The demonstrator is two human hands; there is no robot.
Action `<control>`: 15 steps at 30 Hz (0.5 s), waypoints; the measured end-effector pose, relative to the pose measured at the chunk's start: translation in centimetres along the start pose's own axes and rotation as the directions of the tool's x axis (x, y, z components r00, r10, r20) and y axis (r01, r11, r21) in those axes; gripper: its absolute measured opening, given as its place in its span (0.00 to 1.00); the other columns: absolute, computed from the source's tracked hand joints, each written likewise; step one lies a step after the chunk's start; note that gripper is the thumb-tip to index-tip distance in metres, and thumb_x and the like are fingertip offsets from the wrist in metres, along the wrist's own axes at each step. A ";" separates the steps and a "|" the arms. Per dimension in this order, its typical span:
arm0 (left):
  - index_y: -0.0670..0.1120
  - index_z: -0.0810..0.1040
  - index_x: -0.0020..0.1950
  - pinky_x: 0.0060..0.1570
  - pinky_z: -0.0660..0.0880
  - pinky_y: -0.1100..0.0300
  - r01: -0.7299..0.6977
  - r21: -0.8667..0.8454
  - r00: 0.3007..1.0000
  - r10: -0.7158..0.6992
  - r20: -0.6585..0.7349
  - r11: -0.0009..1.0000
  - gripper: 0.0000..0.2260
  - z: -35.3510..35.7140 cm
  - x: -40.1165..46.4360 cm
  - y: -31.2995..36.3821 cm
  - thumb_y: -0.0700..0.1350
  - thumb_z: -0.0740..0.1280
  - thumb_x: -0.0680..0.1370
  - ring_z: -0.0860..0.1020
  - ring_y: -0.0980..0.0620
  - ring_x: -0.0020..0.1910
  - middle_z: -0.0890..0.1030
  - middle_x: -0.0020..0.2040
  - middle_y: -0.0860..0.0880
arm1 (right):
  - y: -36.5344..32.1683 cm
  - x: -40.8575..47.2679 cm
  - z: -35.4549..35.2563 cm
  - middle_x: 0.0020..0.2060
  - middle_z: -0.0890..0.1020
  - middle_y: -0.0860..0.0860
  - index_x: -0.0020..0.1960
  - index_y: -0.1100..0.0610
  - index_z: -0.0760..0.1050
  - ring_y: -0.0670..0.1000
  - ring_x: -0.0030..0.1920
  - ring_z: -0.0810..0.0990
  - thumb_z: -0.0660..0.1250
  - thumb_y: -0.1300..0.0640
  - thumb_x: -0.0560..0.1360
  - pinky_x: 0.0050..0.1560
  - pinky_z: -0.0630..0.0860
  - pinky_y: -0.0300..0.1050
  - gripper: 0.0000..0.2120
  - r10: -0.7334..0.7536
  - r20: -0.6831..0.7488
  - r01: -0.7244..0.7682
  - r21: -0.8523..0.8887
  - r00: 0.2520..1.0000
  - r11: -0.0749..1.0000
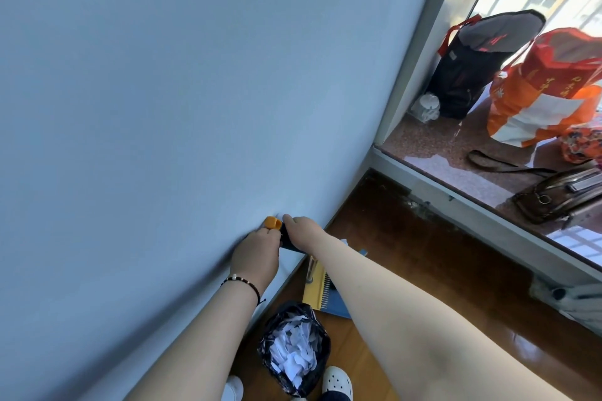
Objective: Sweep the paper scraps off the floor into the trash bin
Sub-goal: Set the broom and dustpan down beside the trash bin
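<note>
Pale wall (163,75) — both hands, left hand (257,246) and right hand (301,231), clasping handle tops (273,222); trash bin (294,348) of scraps below.

head view, single wide-angle camera: worn on the person's head, tilted forward and down, close along the pale wall (163,91). both forearms reach away from the lens; floor (407,270) and trash bin (294,348) lie directly below, window ledge (456,153) upper right.

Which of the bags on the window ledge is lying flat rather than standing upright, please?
The brown leather bag at the ledge's near end lies flat, its strap trailing beside it. The black bag and the orange-and-white bag both stand upright.
</note>
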State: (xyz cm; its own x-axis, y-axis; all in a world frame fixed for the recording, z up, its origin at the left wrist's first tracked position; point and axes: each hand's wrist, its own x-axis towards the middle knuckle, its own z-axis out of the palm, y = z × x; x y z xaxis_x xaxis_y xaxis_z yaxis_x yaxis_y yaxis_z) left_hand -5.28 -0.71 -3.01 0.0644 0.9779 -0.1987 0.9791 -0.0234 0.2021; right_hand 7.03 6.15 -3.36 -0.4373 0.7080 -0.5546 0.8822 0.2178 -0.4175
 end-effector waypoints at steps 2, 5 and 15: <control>0.44 0.76 0.62 0.42 0.73 0.52 0.035 0.002 0.999 -0.035 -0.009 0.999 0.11 -0.3 -0.5 0.0 0.39 0.58 0.83 0.80 0.43 0.54 0.81 0.58 0.46 | -0.2 -0.3 0.0 0.45 0.72 0.59 0.50 0.60 0.61 0.58 0.46 0.71 0.55 0.57 0.83 0.49 0.72 0.51 0.07 -0.024 -0.030 0.023 -0.037 0.999 0.999; 0.44 0.76 0.62 0.43 0.75 0.52 0.076 0.011 0.997 -0.076 -0.020 0.997 0.10 -1.0 -1.4 0.0 0.41 0.58 0.84 0.80 0.44 0.54 0.82 0.56 0.45 | -0.8 -0.5 0.3 0.45 0.75 0.59 0.58 0.63 0.65 0.58 0.45 0.73 0.60 0.53 0.82 0.45 0.70 0.49 0.13 -0.049 -0.044 0.046 -0.070 0.998 0.996; 0.41 0.76 0.54 0.39 0.67 0.54 0.181 -0.028 0.981 -0.182 -0.062 0.983 0.08 -5.5 -6.2 -0.2 0.42 0.59 0.84 0.78 0.42 0.52 0.81 0.52 0.43 | -3.3 -4.9 -1.1 0.55 0.75 0.61 0.60 0.64 0.66 0.59 0.53 0.74 0.59 0.50 0.82 0.48 0.66 0.46 0.17 -0.106 -0.110 0.101 -0.051 0.988 0.994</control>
State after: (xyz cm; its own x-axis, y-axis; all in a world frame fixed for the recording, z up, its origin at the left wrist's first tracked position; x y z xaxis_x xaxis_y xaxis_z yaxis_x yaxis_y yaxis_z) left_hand -6.94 -5.62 3.44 -0.1272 0.9767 -0.1728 0.9688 0.1597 0.1895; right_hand 6.45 2.69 1.59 -0.5066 0.7503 -0.4247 0.8412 0.3222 -0.4342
